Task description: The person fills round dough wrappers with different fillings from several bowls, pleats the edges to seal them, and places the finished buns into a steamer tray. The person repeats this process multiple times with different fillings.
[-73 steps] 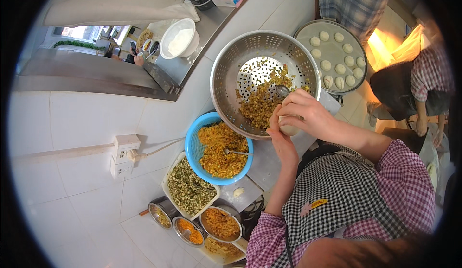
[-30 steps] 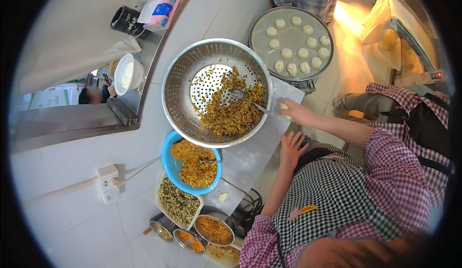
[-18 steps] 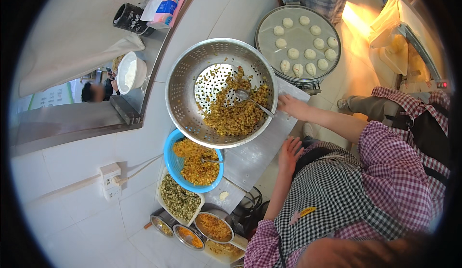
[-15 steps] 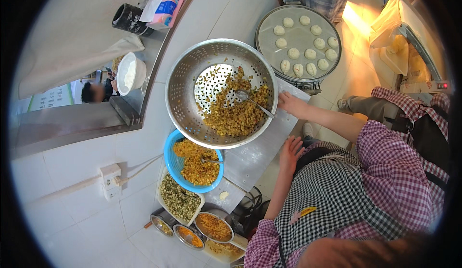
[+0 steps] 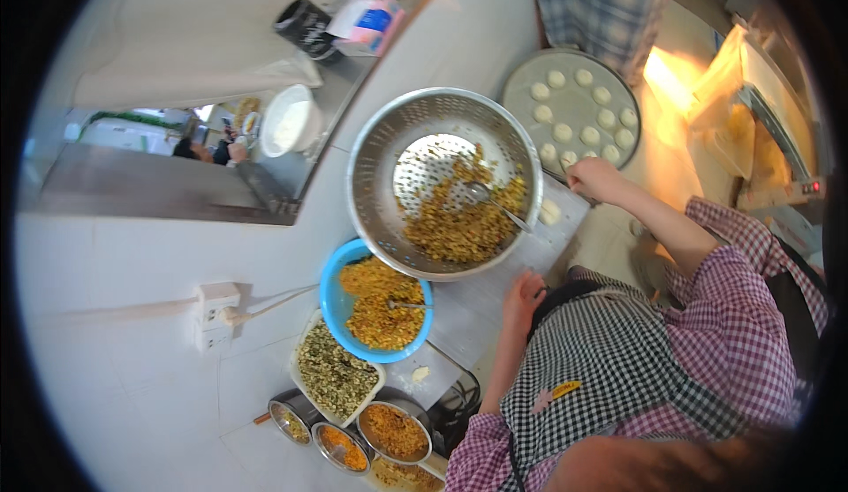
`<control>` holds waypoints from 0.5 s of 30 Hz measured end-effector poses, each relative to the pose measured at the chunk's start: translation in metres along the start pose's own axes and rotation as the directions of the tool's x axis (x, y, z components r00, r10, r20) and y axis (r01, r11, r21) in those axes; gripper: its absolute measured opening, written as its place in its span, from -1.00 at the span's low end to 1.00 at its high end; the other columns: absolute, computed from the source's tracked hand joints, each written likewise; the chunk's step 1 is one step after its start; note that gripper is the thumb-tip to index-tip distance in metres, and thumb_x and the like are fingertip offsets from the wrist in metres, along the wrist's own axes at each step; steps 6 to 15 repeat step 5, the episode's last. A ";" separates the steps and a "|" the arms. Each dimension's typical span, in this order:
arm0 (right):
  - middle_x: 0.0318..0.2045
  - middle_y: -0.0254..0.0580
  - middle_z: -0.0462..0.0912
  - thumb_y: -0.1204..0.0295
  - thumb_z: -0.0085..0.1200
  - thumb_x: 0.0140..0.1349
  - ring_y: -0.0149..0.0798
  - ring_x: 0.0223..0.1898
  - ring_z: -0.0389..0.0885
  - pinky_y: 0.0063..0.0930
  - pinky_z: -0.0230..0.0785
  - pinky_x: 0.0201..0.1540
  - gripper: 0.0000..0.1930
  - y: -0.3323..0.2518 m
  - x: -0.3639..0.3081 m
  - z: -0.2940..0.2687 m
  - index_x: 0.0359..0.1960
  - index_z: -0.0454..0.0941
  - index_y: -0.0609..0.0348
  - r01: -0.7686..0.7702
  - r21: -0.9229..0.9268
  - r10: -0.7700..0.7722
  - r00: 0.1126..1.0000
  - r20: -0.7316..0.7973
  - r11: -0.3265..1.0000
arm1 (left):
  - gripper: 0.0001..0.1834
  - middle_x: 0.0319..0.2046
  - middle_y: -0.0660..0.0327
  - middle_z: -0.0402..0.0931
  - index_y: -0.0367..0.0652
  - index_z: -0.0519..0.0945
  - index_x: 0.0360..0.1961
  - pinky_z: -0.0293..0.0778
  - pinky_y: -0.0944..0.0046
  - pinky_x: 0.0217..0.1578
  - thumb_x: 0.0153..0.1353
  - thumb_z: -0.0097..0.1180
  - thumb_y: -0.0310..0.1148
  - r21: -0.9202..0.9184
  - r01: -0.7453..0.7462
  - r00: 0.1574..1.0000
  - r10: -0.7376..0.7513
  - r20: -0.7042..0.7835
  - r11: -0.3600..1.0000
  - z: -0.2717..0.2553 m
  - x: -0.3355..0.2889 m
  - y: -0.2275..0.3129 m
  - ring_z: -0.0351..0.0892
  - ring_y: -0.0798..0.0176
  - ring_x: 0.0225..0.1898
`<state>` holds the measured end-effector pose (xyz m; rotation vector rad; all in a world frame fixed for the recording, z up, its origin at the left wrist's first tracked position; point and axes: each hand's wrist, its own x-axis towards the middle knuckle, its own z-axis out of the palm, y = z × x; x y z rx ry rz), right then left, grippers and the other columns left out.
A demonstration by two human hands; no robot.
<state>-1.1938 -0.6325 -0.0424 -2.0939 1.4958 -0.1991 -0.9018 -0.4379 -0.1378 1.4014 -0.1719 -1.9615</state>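
Note:
My right hand (image 5: 594,177) hovers with curled fingers at the near rim of a round metal tray (image 5: 523,112) carrying several white dough balls. Just below it, one dough piece (image 5: 549,212) lies on the white board (image 5: 477,302). Whether the fingers hold anything is hidden. My left hand (image 5: 523,293) rests on the board with nothing in it. Beside both hands stands a large metal colander (image 5: 380,147) of yellow-brown filling with a spoon (image 5: 496,205) in it.
A blue bowl (image 5: 332,293) of yellow filling with a spoon sits left of the board. Below it are a white dish of green filling (image 5: 331,377) and several small metal bowls (image 5: 393,430). A wall socket (image 5: 215,311), a window ledge and a person in plaid behind the tray are nearby.
My hands were together at the colander's rim; they have parted. My right hand moved to the tray's rim and my left dropped onto the board. The view shifted slightly.

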 end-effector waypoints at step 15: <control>-0.46 -0.09 0.71 0.32 0.32 0.19 -0.15 -0.33 0.73 -0.18 0.51 -0.24 -0.82 -0.104 0.030 -0.093 -0.37 0.65 0.17 0.128 0.440 -0.039 0.978 -0.204 0.889 | -0.52 0.18 0.10 0.56 -0.12 0.48 0.29 0.42 0.00 0.24 0.52 -0.09 -0.07 0.101 -0.009 0.999 0.014 -0.050 0.995 -0.028 0.004 0.018 0.53 0.13 0.22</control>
